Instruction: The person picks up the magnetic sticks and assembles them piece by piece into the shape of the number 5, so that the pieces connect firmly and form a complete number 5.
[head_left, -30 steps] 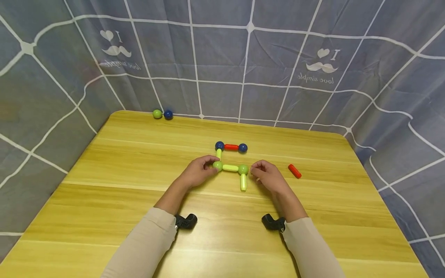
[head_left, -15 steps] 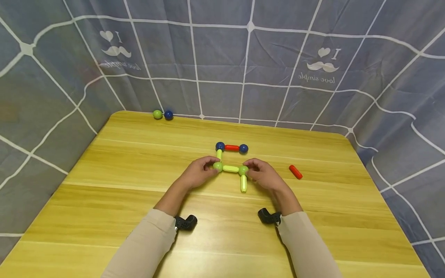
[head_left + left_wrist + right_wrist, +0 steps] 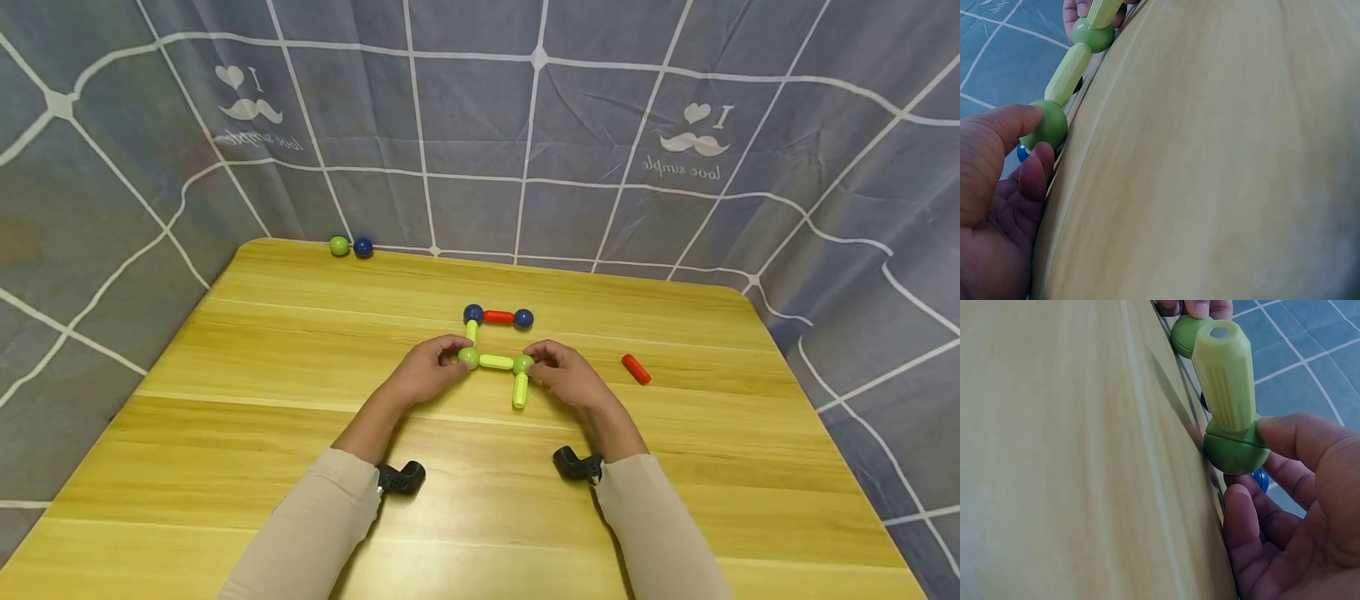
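My table (image 3: 483, 517) is yellow wood with long stripes. Near the middle I see a bent row of balls and sticks, all touching. At the back are a blue ball (image 3: 523, 318), a red stick (image 3: 498, 317) and a blue corner ball (image 3: 472, 313). A pale green stick (image 3: 471, 333) comes toward me to a green ball (image 3: 468, 358). Another pale stick (image 3: 496, 362) goes right to a second green ball (image 3: 522, 364). The last pale stick (image 3: 520, 391) points at me; I can't tell if it touches the wood. A loose red stick (image 3: 636, 369) lies to my right. At the back left edge sit a lime ball (image 3: 339, 246) and a navy ball (image 3: 363, 247), side by side.
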`<state>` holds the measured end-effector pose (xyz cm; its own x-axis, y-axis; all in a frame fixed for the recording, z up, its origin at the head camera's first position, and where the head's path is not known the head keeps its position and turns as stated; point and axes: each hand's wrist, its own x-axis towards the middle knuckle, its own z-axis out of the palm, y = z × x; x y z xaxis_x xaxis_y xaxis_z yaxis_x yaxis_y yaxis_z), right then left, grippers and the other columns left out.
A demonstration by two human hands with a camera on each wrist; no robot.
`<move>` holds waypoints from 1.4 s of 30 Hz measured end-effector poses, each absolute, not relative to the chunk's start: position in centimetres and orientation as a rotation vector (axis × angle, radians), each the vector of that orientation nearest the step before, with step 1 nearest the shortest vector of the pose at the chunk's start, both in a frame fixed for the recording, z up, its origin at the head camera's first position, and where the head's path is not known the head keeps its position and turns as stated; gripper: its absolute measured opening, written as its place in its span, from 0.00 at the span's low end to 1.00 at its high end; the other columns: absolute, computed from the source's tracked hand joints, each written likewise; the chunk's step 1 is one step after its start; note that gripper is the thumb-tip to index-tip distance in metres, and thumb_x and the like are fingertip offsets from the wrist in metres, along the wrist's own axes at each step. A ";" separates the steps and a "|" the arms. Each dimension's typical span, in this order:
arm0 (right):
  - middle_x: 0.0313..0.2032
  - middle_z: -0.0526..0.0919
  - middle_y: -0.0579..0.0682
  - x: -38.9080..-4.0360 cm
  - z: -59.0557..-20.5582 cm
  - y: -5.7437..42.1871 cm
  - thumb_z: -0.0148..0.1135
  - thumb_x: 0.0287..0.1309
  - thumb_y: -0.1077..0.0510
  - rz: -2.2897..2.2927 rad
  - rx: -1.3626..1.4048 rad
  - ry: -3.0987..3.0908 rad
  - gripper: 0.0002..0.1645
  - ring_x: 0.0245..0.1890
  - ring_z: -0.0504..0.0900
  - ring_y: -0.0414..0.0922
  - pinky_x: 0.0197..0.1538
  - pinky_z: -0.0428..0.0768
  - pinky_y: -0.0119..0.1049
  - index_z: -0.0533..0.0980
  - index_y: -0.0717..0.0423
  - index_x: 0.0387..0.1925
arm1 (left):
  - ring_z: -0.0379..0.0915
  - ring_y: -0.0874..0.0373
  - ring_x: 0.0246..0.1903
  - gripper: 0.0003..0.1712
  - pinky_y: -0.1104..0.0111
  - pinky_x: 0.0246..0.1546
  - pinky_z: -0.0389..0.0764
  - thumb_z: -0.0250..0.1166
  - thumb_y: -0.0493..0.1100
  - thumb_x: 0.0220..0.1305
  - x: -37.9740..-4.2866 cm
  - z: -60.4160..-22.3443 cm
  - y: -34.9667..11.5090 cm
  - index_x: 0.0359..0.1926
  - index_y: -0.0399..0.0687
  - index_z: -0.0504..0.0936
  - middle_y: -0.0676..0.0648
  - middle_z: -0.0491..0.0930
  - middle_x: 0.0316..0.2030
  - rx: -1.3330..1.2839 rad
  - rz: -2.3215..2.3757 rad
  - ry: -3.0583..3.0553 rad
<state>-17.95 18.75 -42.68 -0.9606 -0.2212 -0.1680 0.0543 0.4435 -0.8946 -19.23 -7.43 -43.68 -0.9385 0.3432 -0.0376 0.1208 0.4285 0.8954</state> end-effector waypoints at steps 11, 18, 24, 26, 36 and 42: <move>0.41 0.76 0.58 -16.2 -38.5 17.5 0.56 0.68 0.67 -1.508 -0.151 2.416 0.16 0.38 0.72 0.49 0.45 0.74 0.44 0.73 0.70 0.54 | 0.72 0.52 0.41 0.20 0.61 0.46 0.73 0.65 0.42 0.66 -19.5 -43.4 -7.6 0.59 0.45 0.80 0.45 0.79 0.44 0.381 1.545 2.411; 0.41 0.76 0.57 -16.6 -39.7 18.1 0.58 0.67 0.66 -1.520 -0.155 2.412 0.16 0.38 0.71 0.49 0.43 0.74 0.42 0.74 0.68 0.54 | 0.71 0.51 0.45 0.20 0.61 0.50 0.72 0.64 0.40 0.67 -19.8 -43.6 -7.7 0.59 0.43 0.79 0.43 0.78 0.52 0.373 1.576 2.339; 0.42 0.77 0.54 -18.1 -42.5 19.1 0.59 0.67 0.62 -1.514 -0.134 2.432 0.14 0.38 0.72 0.47 0.39 0.73 0.36 0.77 0.59 0.53 | 0.70 0.52 0.44 0.19 0.62 0.47 0.72 0.64 0.41 0.68 -20.0 -43.7 -7.6 0.59 0.45 0.79 0.44 0.78 0.51 0.370 1.548 2.367; 0.43 0.77 0.53 -18.2 -42.5 19.1 0.59 0.68 0.62 -1.511 -0.135 2.432 0.14 0.39 0.72 0.48 0.40 0.74 0.36 0.77 0.59 0.53 | 0.70 0.52 0.44 0.19 0.61 0.47 0.72 0.64 0.42 0.68 -20.0 -43.7 -7.6 0.59 0.46 0.79 0.45 0.78 0.51 0.364 1.544 2.372; 0.45 0.78 0.54 -18.1 -42.5 19.1 0.58 0.68 0.62 -1.524 -0.147 2.424 0.16 0.40 0.72 0.48 0.42 0.73 0.37 0.77 0.60 0.56 | 0.70 0.52 0.42 0.19 0.62 0.46 0.72 0.63 0.41 0.69 -19.7 -43.6 -7.6 0.59 0.45 0.79 0.45 0.79 0.49 0.379 1.551 2.390; 0.46 0.78 0.55 -18.0 -42.7 19.0 0.58 0.69 0.62 -1.537 -0.146 2.419 0.17 0.39 0.71 0.47 0.41 0.73 0.37 0.77 0.61 0.57 | 0.71 0.52 0.44 0.19 0.63 0.47 0.73 0.64 0.42 0.68 -19.7 -43.5 -7.7 0.59 0.45 0.79 0.45 0.78 0.50 0.342 1.557 2.366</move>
